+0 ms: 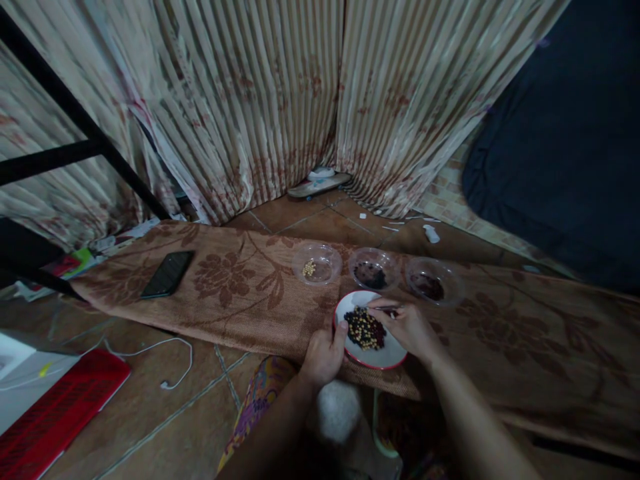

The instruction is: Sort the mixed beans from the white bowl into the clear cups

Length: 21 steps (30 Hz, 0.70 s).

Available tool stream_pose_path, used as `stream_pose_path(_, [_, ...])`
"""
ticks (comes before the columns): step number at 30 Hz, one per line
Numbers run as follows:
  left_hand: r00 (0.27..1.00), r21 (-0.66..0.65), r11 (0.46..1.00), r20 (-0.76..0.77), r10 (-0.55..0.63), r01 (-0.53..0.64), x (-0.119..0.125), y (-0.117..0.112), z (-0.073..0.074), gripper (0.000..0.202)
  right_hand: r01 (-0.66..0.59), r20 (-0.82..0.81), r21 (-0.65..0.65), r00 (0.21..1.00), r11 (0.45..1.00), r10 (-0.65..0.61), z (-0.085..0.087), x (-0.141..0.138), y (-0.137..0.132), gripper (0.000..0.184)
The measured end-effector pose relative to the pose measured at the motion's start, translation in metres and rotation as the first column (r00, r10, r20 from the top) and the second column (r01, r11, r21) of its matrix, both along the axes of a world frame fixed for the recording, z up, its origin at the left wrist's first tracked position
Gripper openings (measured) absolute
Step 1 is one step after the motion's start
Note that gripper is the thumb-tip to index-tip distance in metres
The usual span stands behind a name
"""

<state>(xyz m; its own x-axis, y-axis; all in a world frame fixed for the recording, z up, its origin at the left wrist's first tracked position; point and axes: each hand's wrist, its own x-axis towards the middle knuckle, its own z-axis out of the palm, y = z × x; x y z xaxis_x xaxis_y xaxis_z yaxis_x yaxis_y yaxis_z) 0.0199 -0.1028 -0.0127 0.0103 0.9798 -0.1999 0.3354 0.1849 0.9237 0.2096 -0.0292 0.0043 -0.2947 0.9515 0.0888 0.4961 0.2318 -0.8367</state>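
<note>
A white plate (393, 352) with a red rim bears a mixed heap of dark and pale yellow beans (367, 329). My left hand (324, 353) grips its left edge, thumb over the rim. Over the heap, my right hand (405, 327) is closed on slim tweezers (386, 307); whether a bean is between their tips is too small to tell. Behind the plate stand three clear plastic bowls in a row: the left bowl (327, 259) has yellow beans, the middle bowl (373, 260) black ones, the right bowl (447, 283) dark red ones.
A brown flower-patterned cloth (280, 320) covers the long low bench. On its left part lies a black phone (167, 274). A red basket (75, 407) and a white cable (170, 341) are on the tiled floor. Beyond are a skateboard (320, 187) and striped curtains (260, 100).
</note>
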Motion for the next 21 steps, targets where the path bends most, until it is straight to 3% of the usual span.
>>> stream_pose_path(8, [1.000, -0.008, 1.000, -0.016, 0.002, -0.002, 0.0006, 0.0003, 0.0006, 0.055, 0.000, -0.005, 0.015, 1.000, 1.000, 0.000, 0.0024, 0.0009, -0.0016, 0.024])
stream_pose_path(21, [0.999, -0.037, 0.999, -0.030, 0.014, -0.015, 0.0006, 0.0009, 0.0013, 0.055, 0.143, -0.223, 0.064, 0.967, 0.988, -0.125, 0.0039, 0.0063, 0.0005, 0.023])
